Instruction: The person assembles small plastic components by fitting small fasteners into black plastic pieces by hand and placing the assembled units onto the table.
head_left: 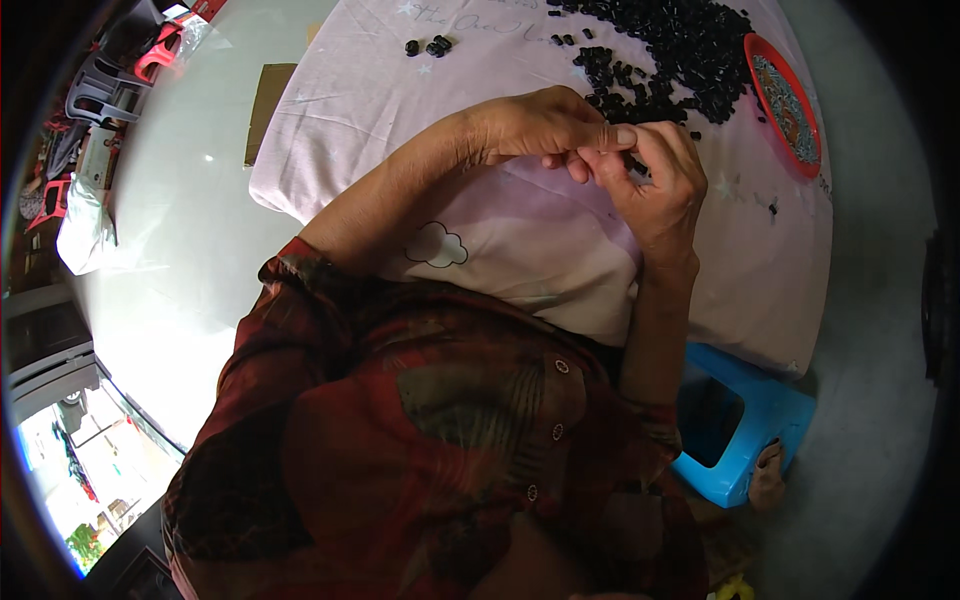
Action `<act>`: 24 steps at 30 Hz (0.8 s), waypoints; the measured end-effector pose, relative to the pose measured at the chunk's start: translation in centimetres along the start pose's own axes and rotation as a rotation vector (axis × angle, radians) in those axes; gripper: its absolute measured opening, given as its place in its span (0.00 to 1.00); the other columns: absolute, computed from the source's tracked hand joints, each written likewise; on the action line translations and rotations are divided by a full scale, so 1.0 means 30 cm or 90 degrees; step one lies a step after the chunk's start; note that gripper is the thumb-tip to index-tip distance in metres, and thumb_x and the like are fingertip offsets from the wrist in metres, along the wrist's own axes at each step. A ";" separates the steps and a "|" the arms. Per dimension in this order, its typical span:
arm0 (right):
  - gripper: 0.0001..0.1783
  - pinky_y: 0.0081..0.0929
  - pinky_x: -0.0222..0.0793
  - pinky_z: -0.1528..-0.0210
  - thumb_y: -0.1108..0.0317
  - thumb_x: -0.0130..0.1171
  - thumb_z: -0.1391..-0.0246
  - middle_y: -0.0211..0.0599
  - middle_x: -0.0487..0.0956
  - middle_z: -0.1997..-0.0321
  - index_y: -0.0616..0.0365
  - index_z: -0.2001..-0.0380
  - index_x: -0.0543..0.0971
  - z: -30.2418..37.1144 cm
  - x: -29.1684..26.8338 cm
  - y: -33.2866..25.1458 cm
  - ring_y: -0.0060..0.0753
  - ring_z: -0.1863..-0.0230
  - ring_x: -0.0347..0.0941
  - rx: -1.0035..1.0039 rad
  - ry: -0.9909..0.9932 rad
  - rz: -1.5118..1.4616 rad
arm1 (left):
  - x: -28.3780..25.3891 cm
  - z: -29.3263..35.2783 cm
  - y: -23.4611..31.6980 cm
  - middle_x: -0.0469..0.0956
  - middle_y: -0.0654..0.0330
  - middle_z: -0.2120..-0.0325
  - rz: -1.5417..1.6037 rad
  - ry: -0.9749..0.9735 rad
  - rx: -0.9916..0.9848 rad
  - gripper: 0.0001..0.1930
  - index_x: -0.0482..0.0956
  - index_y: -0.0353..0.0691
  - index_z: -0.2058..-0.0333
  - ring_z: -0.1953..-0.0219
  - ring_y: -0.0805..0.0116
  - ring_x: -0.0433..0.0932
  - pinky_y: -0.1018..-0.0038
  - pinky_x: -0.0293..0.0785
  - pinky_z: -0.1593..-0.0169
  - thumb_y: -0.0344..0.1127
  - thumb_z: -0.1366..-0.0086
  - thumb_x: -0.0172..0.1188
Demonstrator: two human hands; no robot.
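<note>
My left hand (548, 122) and my right hand (662, 185) meet over the cloth-covered table (350, 90). The fingers of both are pinched together at the tips. Whatever lies between them is hidden or too small to make out. Just beyond the hands spreads a big heap of small black plastic pieces (690, 45), with loose ones scattered at its near edge. To the right of the heap stands a red oval tray (814, 168) holding many small silvery metal parts (783, 95). A few more black pieces (438, 46) sit apart at the far left.
A blue plastic stool (790, 405) stands beside the table's near right side. One small dark piece (773, 209) lies on the cloth at the right. Along the left are a cardboard sheet (266, 120), a white bag (86, 232) and a grey chair (100, 90).
</note>
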State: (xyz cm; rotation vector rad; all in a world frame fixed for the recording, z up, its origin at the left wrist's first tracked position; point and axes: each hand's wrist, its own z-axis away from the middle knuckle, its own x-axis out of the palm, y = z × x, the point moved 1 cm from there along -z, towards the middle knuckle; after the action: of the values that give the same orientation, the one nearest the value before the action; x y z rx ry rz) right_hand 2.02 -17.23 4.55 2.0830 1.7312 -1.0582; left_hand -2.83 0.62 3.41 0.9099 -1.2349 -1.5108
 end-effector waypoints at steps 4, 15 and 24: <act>0.10 0.31 0.73 0.64 0.74 0.69 0.55 0.34 0.79 0.67 0.59 0.67 0.82 -0.002 0.006 -0.001 0.36 0.66 0.77 0.002 0.002 -0.024 | 0.017 0.010 -0.016 0.78 0.68 0.76 -0.021 0.055 0.035 0.25 0.84 0.39 0.64 0.73 0.82 0.72 0.84 0.64 0.70 0.59 0.33 0.59; 0.15 0.29 0.75 0.62 0.78 0.68 0.60 0.36 0.80 0.65 0.60 0.64 0.83 0.002 0.026 -0.002 0.36 0.63 0.78 0.005 0.012 -0.078 | 0.044 0.039 -0.052 0.77 0.63 0.72 -0.024 0.070 0.169 0.19 0.80 0.32 0.59 0.68 0.76 0.72 0.77 0.69 0.63 0.46 0.27 0.53; 0.15 0.29 0.75 0.62 0.77 0.69 0.62 0.35 0.80 0.64 0.58 0.65 0.84 -0.006 0.038 -0.009 0.37 0.64 0.78 0.008 0.011 -0.111 | 0.068 0.058 -0.071 0.77 0.64 0.72 0.028 0.146 0.140 0.17 0.80 0.32 0.57 0.69 0.76 0.71 0.77 0.69 0.63 0.43 0.26 0.52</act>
State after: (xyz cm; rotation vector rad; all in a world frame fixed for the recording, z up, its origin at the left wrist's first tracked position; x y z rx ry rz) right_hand 1.88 -16.18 4.01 1.9835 1.9490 -1.1027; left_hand -5.46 -0.78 1.73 1.1579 -1.2589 -1.2137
